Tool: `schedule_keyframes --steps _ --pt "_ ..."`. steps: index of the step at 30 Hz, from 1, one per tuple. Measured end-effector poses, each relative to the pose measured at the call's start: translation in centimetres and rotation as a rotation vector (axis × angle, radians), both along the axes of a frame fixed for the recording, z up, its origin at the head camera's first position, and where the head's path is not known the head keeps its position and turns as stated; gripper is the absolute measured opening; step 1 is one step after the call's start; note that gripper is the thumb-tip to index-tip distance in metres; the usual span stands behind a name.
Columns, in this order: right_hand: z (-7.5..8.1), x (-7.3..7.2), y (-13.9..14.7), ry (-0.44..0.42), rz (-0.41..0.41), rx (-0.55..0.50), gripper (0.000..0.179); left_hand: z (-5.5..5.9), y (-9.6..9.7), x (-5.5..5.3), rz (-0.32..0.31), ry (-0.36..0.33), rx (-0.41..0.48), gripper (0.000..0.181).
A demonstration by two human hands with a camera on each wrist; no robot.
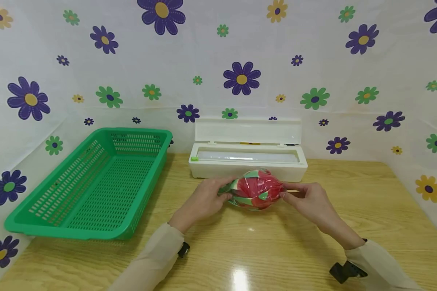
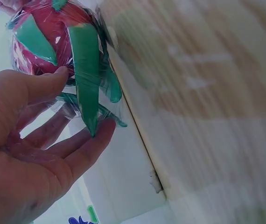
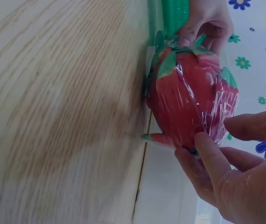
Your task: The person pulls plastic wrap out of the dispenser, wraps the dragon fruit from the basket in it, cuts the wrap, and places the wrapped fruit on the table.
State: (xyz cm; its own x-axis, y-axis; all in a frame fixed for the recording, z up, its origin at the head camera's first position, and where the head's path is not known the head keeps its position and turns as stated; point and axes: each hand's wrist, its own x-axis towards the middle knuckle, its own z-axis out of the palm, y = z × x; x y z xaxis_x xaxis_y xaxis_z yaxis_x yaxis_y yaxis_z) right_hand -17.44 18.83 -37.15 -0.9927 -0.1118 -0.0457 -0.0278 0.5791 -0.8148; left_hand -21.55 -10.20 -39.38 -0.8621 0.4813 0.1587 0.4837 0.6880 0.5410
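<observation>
A dragon fruit (image 1: 258,190), red with green scales, is wrapped in clear plastic film and held just above the table. At its leafy end, my left hand (image 1: 206,199) pinches between thumb and fingers. The left wrist view shows long green leaf tips (image 2: 87,70) under shiny film, with the fingers curled beneath. On the opposite end my right hand (image 1: 314,204) grips the fruit; in the right wrist view its fingertips press the film (image 3: 212,116) there. Right behind the fruit stands a white cling film box (image 1: 247,169), lid (image 1: 247,131) raised, a film roll (image 1: 247,156) inside.
A green plastic basket (image 1: 145,206) with slotted walls stands on the left of the wooden table (image 1: 276,250). A green slider (image 1: 194,159) sits at the box's left front edge. Behind everything hangs a white cloth (image 1: 203,52) with printed flowers.
</observation>
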Motion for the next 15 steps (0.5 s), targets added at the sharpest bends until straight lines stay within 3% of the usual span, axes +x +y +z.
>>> schedule_keyframes --steps 6,15 --pt "0.1 0.1 0.3 -0.014 0.018 -0.032 0.039 0.4 0.0 0.1 -0.028 -0.042 -0.046 0.054" --pt "0.4 0.3 0.5 -0.044 0.056 -0.089 0.040 1.1 -0.5 0.8 -0.086 -0.120 -0.114 0.067"
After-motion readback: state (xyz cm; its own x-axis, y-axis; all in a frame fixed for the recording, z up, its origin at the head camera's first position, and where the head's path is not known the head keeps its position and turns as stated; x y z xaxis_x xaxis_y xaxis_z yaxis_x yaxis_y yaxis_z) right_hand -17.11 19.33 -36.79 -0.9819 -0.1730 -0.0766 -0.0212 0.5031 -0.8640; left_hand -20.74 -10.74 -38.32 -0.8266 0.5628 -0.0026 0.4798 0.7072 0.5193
